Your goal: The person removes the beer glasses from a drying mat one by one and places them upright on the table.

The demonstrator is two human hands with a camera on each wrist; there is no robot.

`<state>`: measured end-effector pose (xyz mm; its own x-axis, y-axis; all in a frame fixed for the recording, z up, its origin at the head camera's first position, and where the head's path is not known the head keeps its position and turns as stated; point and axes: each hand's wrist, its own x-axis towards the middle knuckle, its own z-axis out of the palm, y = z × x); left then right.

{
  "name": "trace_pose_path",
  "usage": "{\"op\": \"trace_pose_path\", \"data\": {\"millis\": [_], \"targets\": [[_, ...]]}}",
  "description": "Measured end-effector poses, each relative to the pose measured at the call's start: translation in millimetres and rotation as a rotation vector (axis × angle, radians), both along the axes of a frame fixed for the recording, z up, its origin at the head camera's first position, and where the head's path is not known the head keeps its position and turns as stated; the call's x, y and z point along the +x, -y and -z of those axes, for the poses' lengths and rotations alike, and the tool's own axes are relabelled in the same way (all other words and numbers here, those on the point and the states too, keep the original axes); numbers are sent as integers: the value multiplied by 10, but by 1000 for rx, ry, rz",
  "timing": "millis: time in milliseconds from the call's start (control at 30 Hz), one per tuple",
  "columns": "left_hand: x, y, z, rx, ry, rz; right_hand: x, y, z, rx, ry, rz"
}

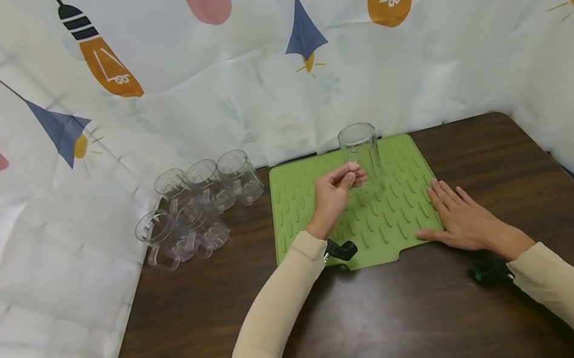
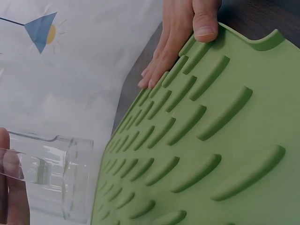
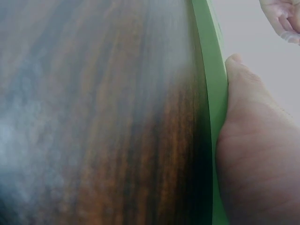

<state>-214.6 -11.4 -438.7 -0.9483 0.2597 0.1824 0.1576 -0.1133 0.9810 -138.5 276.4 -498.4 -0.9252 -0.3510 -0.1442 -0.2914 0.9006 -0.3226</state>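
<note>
My left hand grips a clear mug by its handle. It stands upright over the far right part of the green ridged mat. In the left wrist view, the mug's base is right at the mat's surface, and fingers curl round the handle at the left edge. My right hand rests flat with straight fingers along the mat's right edge, its thumb on the mat's near right corner. From the right wrist, the thumb shows beside the green edge.
Several clear mugs stand close together on the dark wooden table, left of the mat. A white patterned sheet hangs behind the table and along its left side. The table's right edge lies beyond my right hand.
</note>
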Motion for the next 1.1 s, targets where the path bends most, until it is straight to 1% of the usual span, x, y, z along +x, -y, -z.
{"op": "trace_pose_path", "data": {"millis": [233, 533, 700, 833, 933, 1100], "targets": [[50, 107, -50, -50, -35, -29, -11, 2, 0, 0, 9, -8], [126, 258, -116, -116, -91, -43, -8, 0, -11, 4, 12, -16], [156, 334, -143, -171, -143, -49, -23, -3, -34, 13, 14, -19], [177, 386, -157, -201, -175, -44, -30, 4, -51, 16, 13, -17], [199, 427, -162, -235, -196, -53, -25, 16, -47, 17, 10, -16], [253, 500, -186, -324, -275, -65, -23, 20, -55, 13, 15, -5]]}}
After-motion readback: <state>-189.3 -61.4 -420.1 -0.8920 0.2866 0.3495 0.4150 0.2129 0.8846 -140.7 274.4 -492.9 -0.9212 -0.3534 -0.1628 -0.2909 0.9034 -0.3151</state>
